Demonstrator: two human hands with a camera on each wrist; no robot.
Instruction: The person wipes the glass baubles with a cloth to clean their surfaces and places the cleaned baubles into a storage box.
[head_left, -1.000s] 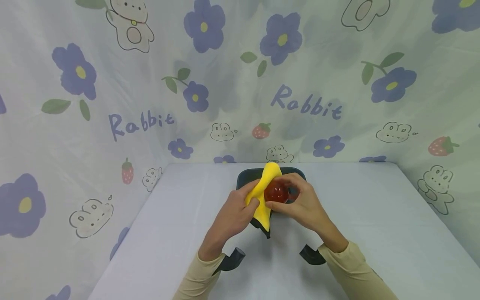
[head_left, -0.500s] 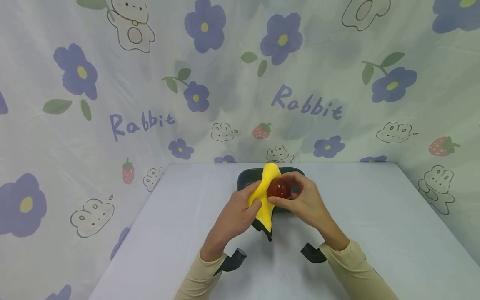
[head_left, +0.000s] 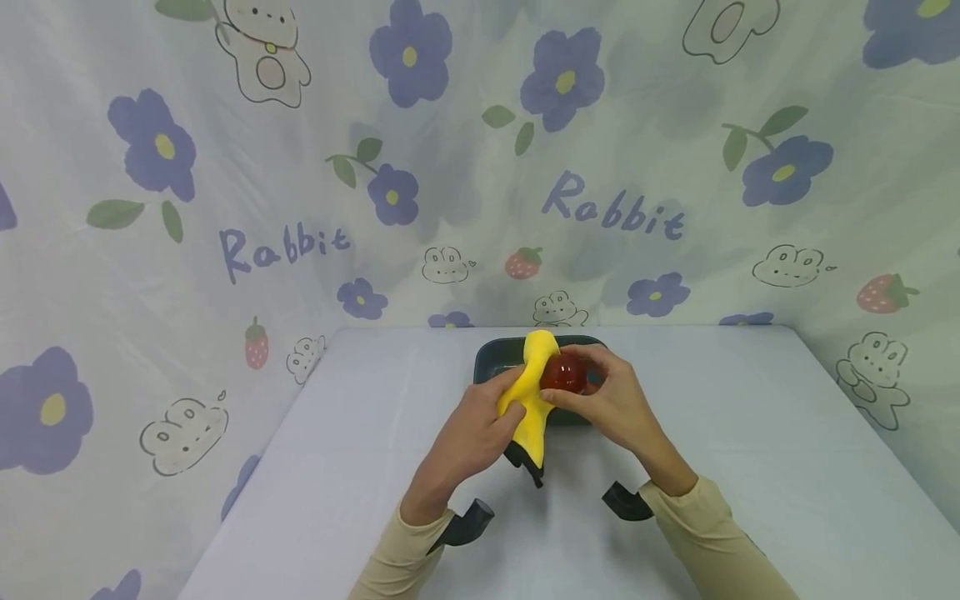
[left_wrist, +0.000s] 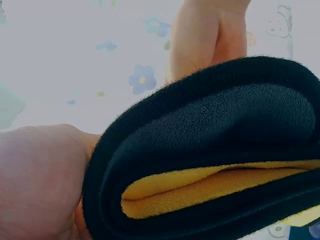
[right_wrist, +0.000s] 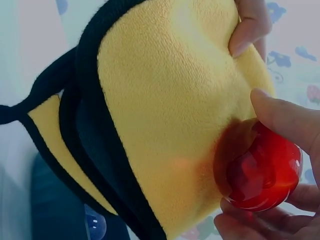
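A yellow cloth (head_left: 531, 425) with black edging and a dark grey reverse is bunched in my left hand (head_left: 476, 425), thumb and forefinger pinching it. In the left wrist view its folds (left_wrist: 210, 120) fill much of the picture. My right hand (head_left: 615, 398) grips a glossy, see-through red ball (head_left: 565, 375) between thumb and fingers. The right wrist view shows the yellow face of the cloth (right_wrist: 160, 100) against the left side of the ball (right_wrist: 265, 170). Both are held up over a dark tray, and the cloth's black-edged corner hangs toward the table's front.
The dark tray (head_left: 489, 352) sits at the back middle of the white table (head_left: 375, 417), partly hidden by the hands. Inside it, a bluish glossy round thing (right_wrist: 95, 222) shows in the right wrist view. A patterned curtain (head_left: 480, 167) rises behind the table.
The red ball and the right-hand fingers have shifted slightly right and up. My left hand and the cloth have moved a little right, the cloth's hanging corner sinking slightly lower.
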